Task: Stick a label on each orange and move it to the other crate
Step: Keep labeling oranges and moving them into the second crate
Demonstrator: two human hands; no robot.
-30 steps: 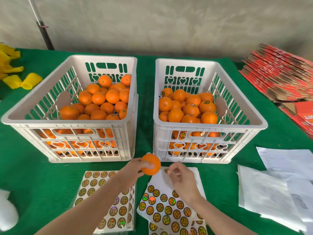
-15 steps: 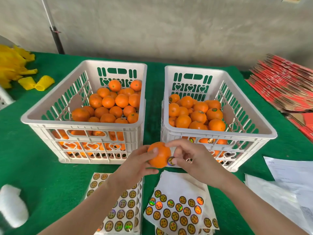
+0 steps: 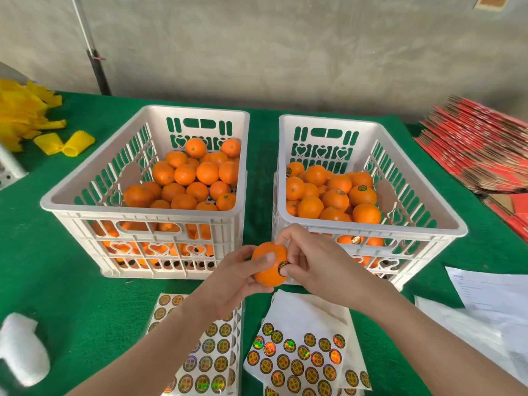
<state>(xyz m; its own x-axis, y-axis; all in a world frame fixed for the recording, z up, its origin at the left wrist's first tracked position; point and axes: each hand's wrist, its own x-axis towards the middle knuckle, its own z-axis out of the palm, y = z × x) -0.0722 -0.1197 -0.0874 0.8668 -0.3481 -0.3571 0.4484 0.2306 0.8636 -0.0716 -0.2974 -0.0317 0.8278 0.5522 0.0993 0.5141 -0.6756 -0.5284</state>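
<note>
The left hand point(image 3: 228, 284) is gripping one orange point(image 3: 267, 270) in the lower middle of the frame, fingers and thumb curled round it, holding it above the green worktop point(image 3: 57, 267) just in front of the gap between the two crates. The right hand point(image 3: 317, 267) is closing on the fruit's right side: its index finger is lying over the top and its thumb is pressing a round label point(image 3: 283, 265) against the skin.

A second ago that right hand was down at the label sheet point(image 3: 303, 358) at the bottom of the frame, and the fruit was bare. Half a second ago the sticker was only arriving at the orange's side. Now it is sitting on the peel and being rubbed down, so the sticking step is looking nearly finished for this piece.

What is remaining, by my reading, is the transfer. The crate on the right of the frame point(image 3: 371, 228) is holding oranges that are already showing stickers, while those in the crate on the left point(image 3: 143, 215) are showing none, so the right one is probably the destination. A second sheet point(image 3: 205, 361) is lying partly under the left forearm. Whether the label's edges are fully flat is not clear, as the thumb is covering part of it.
</note>
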